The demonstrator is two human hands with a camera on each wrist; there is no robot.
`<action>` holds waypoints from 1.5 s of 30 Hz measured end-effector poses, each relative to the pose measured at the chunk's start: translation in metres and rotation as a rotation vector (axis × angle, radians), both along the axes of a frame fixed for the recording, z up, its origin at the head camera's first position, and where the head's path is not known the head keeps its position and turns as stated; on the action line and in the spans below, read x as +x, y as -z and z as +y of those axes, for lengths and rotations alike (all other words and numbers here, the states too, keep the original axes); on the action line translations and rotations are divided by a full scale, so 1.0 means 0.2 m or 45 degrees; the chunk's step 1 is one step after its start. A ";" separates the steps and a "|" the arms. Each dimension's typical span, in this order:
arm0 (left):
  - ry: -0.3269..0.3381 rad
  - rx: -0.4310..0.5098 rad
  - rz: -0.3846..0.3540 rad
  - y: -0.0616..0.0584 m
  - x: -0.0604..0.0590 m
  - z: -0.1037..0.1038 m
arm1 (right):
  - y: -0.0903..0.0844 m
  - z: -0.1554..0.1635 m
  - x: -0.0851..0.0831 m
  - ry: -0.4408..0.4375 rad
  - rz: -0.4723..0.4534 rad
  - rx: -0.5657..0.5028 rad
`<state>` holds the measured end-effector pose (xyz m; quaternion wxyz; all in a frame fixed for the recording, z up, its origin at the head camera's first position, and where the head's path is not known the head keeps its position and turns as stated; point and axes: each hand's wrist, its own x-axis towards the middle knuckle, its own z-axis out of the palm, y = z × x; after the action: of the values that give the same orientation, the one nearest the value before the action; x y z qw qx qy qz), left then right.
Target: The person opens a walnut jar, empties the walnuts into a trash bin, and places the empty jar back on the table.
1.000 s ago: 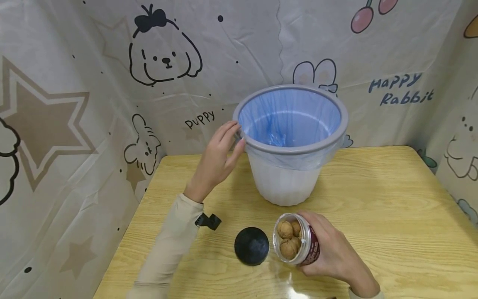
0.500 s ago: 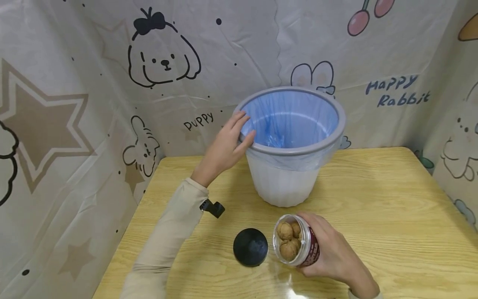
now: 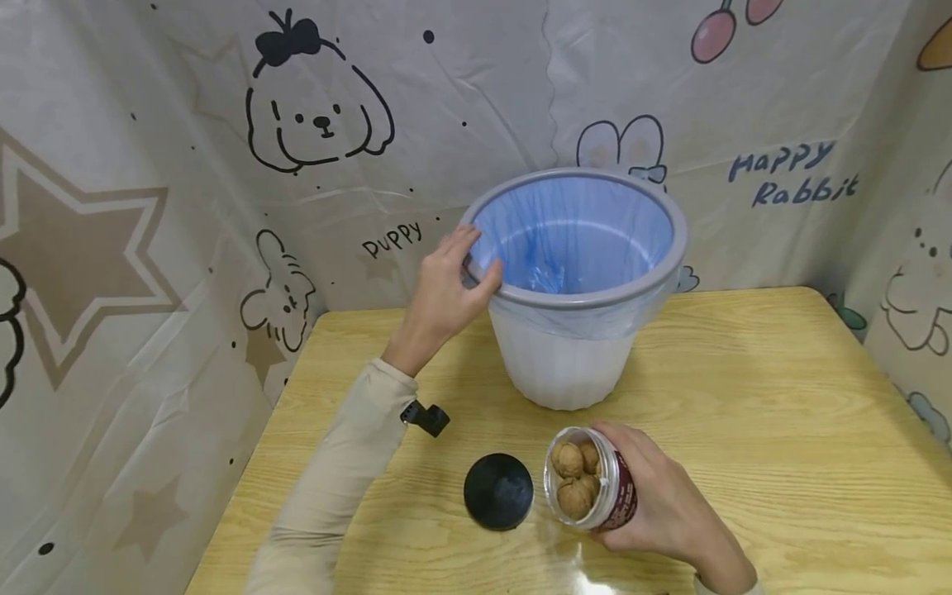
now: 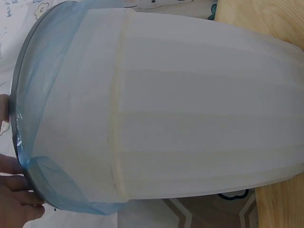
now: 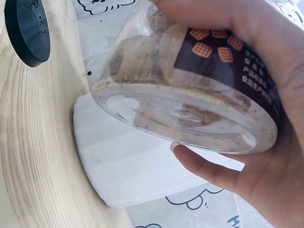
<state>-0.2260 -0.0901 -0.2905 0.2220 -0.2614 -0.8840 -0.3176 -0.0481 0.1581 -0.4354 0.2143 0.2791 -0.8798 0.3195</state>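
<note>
My left hand (image 3: 442,289) rests at the left of the bin's grey rim (image 3: 587,295), thumb and fingers spread apart along it. In the left wrist view the fingers (image 4: 21,195) meet the rim beside a blue liner. The white trash bin (image 3: 565,364) stands upright on the table, its blue bag folded over the rim. My right hand (image 3: 658,496) grips a clear plastic jar (image 3: 613,487) with a dark red label, mouth tilted left. Several walnuts (image 3: 574,496) show inside. The right wrist view shows the jar's base (image 5: 190,118) with the fingers around its side.
A round black lid (image 3: 498,492) lies on the wooden table (image 3: 766,430), left of the jar. Cartoon-printed cloth (image 3: 483,91) hangs behind and at both sides. A black strap (image 3: 426,418) is on the left wrist.
My left hand has shifted a little along the bin's rim, reaching over it and then drawing slightly back left. The right hand, jar, walnuts and lid stay put.
</note>
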 end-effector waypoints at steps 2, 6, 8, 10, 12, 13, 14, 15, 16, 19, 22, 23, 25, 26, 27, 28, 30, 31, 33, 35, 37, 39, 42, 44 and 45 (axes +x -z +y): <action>0.019 0.008 0.010 0.01 0.00 -0.01 | 0.00 0.00 0.00 0.001 -0.013 0.005; 0.045 -0.036 -0.016 0.01 -0.01 -0.02 | 0.00 0.00 -0.01 0.000 -0.039 0.008; 0.054 -0.087 -0.031 0.01 -0.01 -0.03 | 0.00 0.00 -0.01 -0.006 -0.031 -0.002; 0.064 -0.150 -0.046 0.00 0.00 -0.03 | 0.00 0.00 -0.01 -0.009 -0.019 -0.009; 0.073 -0.226 -0.066 0.00 0.00 -0.04 | 0.00 -0.01 -0.01 -0.010 -0.003 -0.016; 0.077 -0.264 -0.076 -0.01 0.00 -0.04 | 0.00 -0.01 -0.01 -0.012 0.002 -0.019; 0.080 -0.305 -0.087 -0.01 0.00 -0.04 | 0.00 -0.01 -0.01 -0.012 0.004 -0.019; 0.083 -0.353 -0.100 -0.02 0.00 -0.04 | 0.00 -0.01 -0.01 -0.013 -0.002 -0.017; 0.088 -0.403 -0.113 -0.03 0.00 -0.05 | 0.00 -0.01 -0.01 -0.014 -0.008 -0.013; 0.108 -0.527 -0.157 -0.06 -0.01 -0.05 | 0.00 -0.01 -0.02 -0.011 -0.031 -0.004; 0.141 -0.603 -0.173 -0.09 -0.01 -0.04 | 0.00 -0.01 -0.02 -0.006 -0.051 0.005; 0.153 -0.616 -0.173 -0.09 -0.02 -0.04 | 0.00 -0.01 -0.02 -0.006 -0.049 0.005; 0.182 -0.625 -0.161 -0.09 -0.02 -0.04 | 0.00 -0.01 -0.02 -0.013 -0.029 -0.003; 0.198 -0.626 -0.145 -0.09 -0.03 -0.04 | 0.00 -0.01 -0.02 -0.016 -0.022 -0.005; 0.212 -0.621 -0.134 -0.09 -0.03 -0.04 | 0.00 -0.01 -0.02 -0.018 -0.014 -0.007; 0.223 -0.611 -0.129 -0.08 -0.03 -0.04 | -0.01 -0.02 -0.02 -0.018 -0.003 -0.009; 0.240 -0.590 -0.115 -0.08 -0.03 -0.04 | -0.01 -0.02 -0.02 -0.018 0.010 -0.015; 0.244 -0.581 -0.111 -0.08 -0.03 -0.04 | -0.01 -0.02 -0.01 -0.014 0.001 -0.011; 0.236 -0.564 -0.127 -0.08 -0.02 -0.04 | 0.00 -0.01 -0.01 -0.007 -0.020 -0.002; 0.221 -0.561 -0.151 -0.08 -0.02 -0.04 | 0.00 -0.01 -0.01 -0.005 -0.036 0.003; 0.199 -0.568 -0.184 -0.09 -0.02 -0.03 | 0.00 -0.01 -0.01 -0.008 -0.036 0.009; 0.176 -0.576 -0.214 -0.09 -0.01 -0.02 | 0.00 -0.02 -0.02 -0.019 -0.008 0.001; 0.147 -0.595 -0.250 -0.10 0.00 -0.02 | -0.01 -0.02 -0.02 -0.035 0.025 -0.010; 0.133 -0.597 -0.264 -0.10 0.00 -0.01 | -0.01 -0.02 -0.02 -0.041 0.035 -0.016; 0.128 -0.599 -0.269 -0.10 0.00 -0.01 | -0.01 -0.02 -0.02 -0.042 0.037 -0.016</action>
<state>-0.2261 -0.0930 -0.2706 0.0457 -0.3149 -0.9377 -0.1396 -0.0517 0.1538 -0.4340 0.2237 0.2967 -0.8699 0.3244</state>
